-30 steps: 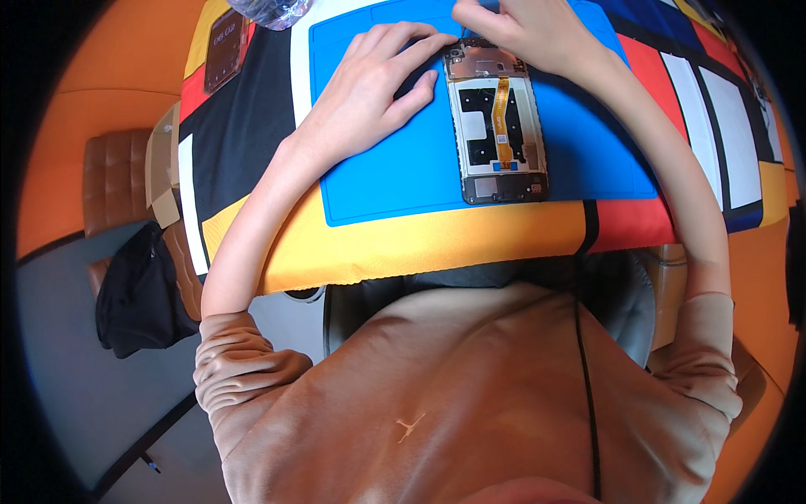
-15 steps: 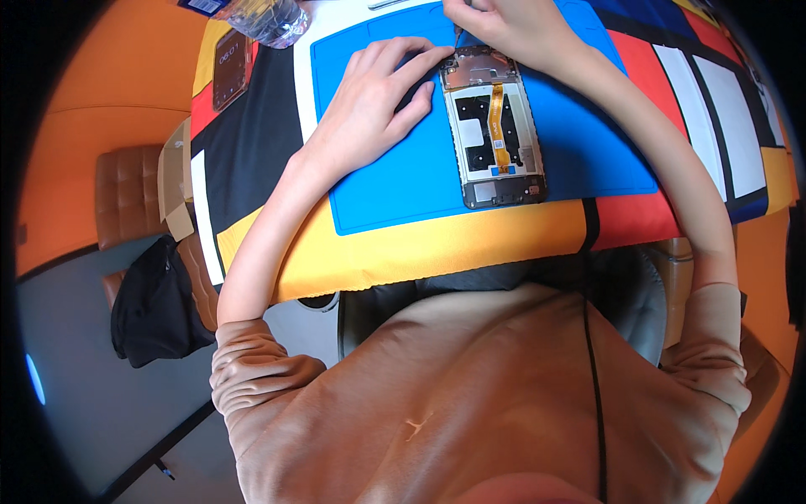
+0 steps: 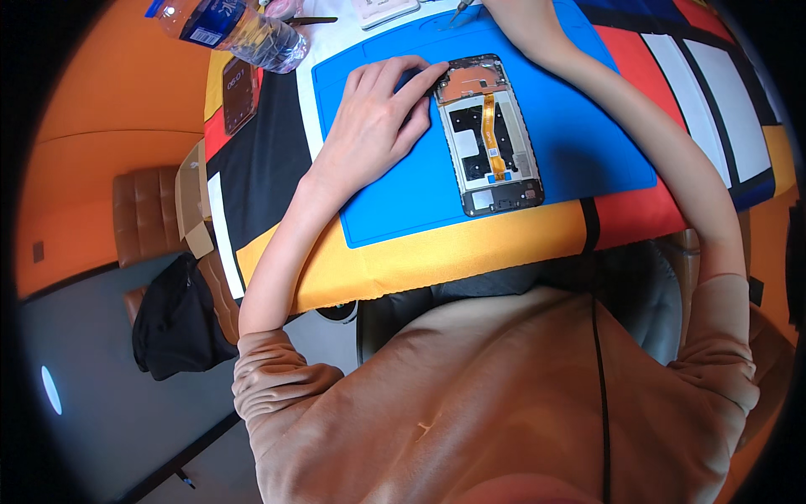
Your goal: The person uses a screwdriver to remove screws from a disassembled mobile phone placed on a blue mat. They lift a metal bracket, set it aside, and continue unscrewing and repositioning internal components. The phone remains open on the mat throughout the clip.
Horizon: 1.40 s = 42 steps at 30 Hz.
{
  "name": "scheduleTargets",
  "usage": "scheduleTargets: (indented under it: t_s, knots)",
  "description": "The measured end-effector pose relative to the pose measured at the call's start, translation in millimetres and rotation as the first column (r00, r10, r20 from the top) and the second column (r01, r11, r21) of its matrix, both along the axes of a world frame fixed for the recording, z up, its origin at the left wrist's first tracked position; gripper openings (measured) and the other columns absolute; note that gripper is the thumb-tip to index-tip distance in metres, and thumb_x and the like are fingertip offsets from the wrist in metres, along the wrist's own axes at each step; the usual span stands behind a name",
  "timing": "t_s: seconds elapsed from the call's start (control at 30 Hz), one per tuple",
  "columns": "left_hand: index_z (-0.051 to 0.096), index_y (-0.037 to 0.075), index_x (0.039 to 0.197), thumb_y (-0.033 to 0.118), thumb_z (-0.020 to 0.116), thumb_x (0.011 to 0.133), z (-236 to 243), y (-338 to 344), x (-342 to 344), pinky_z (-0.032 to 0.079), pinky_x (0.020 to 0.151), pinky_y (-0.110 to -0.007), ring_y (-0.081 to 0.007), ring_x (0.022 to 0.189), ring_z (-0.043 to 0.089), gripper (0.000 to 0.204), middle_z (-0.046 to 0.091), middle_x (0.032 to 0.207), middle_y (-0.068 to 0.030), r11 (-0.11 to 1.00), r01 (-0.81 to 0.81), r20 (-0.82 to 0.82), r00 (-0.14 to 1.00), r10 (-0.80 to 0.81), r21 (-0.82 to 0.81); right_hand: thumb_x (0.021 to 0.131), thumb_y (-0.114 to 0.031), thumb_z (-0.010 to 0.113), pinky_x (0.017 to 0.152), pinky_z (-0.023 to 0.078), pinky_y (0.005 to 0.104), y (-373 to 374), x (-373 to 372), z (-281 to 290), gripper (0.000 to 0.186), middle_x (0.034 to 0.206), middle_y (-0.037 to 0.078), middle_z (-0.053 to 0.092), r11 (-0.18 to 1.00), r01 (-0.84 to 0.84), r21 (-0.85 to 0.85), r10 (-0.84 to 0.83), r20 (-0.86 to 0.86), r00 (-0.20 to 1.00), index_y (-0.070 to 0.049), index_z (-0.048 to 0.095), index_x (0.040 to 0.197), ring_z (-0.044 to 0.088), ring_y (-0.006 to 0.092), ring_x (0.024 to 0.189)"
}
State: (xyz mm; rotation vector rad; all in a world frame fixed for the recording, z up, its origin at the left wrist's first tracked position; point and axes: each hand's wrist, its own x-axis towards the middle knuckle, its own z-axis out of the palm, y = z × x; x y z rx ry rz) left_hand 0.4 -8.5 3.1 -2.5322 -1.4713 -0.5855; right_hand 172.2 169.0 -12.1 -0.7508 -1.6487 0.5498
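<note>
An opened smartphone (image 3: 514,134) lies on the blue mat (image 3: 579,126), its inside facing up. A copper-coloured plate covers its top part, and a yellow ribbon cable (image 3: 489,126) runs down the middle. My left hand (image 3: 374,118) rests on the mat at the phone's left, fingers stretched and apart, with the index fingertip touching the upper left corner. Beyond the phone's top edge, my right hand (image 3: 522,18) is partly cut off by the picture's upper rim. From its fingers sticks a slim pointed tool (image 3: 460,10), its tip over the far part of the mat.
At the far left stand a water bottle (image 3: 243,32) and, beside it, another phone (image 3: 239,94) with a lit screen. A white flat box (image 3: 386,10) and a dark thin tool (image 3: 315,19) lie behind the mat. A dark chair with a black garment (image 3: 178,319) is at left.
My right hand and its tool have moved away from the phone's top edge to the far part of the mat. The left hand stays on the corner. The view has shifted slightly.
</note>
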Motion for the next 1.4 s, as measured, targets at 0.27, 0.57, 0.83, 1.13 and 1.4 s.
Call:
scheduleTargets:
  t_s: [0.27, 0.57, 0.83, 1.13, 1.4]
  knots:
    - [0.063, 0.007, 0.134, 0.017, 0.06, 0.099, -2.8, 3.7, 1.2, 0.043, 0.103, -0.042, -0.0309, 0.116, 0.057, 0.037, 0.061, 0.125, -0.0145, 0.999, -0.001, -0.005, 1.0, 0.001, 0.036, 0.096, -0.015, 0.067, 0.071, 0.052, 0.0374, 4.3, -2.6, -3.4, 0.03, 0.086, 0.011, 0.061, 0.997, -0.006, -0.074, 0.009, 0.037, 0.999, -0.002, 0.047, 0.114, 0.063, 0.0225, 0.076]
    - [0.063, 0.008, 0.134, 0.024, 0.06, 0.099, -9.9, 3.3, -3.4, 0.044, 0.104, -0.041, -0.0299, 0.114, 0.059, 0.038, 0.063, 0.123, -0.0139, 0.998, -0.025, 0.253, 0.967, 0.038, -0.054, 0.097, -0.018, 0.067, 0.069, 0.053, 0.0358, -3.8, 2.4, -1.7, 0.032, 0.085, 0.011, 0.06, 0.967, -0.253, -0.034, 0.255, 0.129, 0.958, -0.004, 0.045, 0.115, 0.065, 0.0209, 0.078]
    - [0.074, 0.008, 0.118, 0.017, 0.064, 0.097, -10.9, 6.3, -14.8, 0.052, 0.093, -0.032, -0.0211, 0.103, 0.068, 0.025, 0.071, 0.111, -0.0101, 0.983, -0.062, 0.503, 0.853, 0.142, -0.172, 0.093, -0.019, 0.073, 0.068, 0.052, 0.0351, -10.8, 0.9, 5.2, 0.031, 0.085, 0.01, 0.058, 0.999, -0.048, -0.023, 0.05, 0.125, 0.991, -0.004, 0.049, 0.107, 0.062, 0.0207, 0.076]
    - [0.074, 0.008, 0.118, 0.015, 0.066, 0.097, -12.1, 6.6, -17.6, 0.052, 0.093, -0.031, -0.0172, 0.103, 0.068, 0.024, 0.072, 0.111, -0.008, 0.981, -0.058, 0.485, 0.863, 0.142, -0.184, 0.092, -0.014, 0.074, 0.064, 0.05, 0.0313, -12.4, 1.2, 6.6, 0.03, 0.082, 0.007, 0.054, 0.997, -0.065, -0.035, 0.068, 0.089, 0.994, -0.004, 0.049, 0.104, 0.059, 0.0165, 0.071]
    - [0.077, 0.007, 0.113, 0.024, 0.077, 0.092, -13.0, 8.6, -17.1, 0.055, 0.094, -0.034, -0.0203, 0.101, 0.07, 0.027, 0.073, 0.106, -0.0101, 0.976, -0.067, 0.644, 0.742, 0.188, -0.207, 0.092, -0.008, 0.075, 0.061, 0.046, 0.0198, -47.7, 0.5, 12.0, 0.029, 0.082, 0.0, 0.055, 0.925, -0.337, -0.176, 0.332, -0.062, 0.941, -0.007, 0.048, 0.103, 0.057, 0.0038, 0.07]
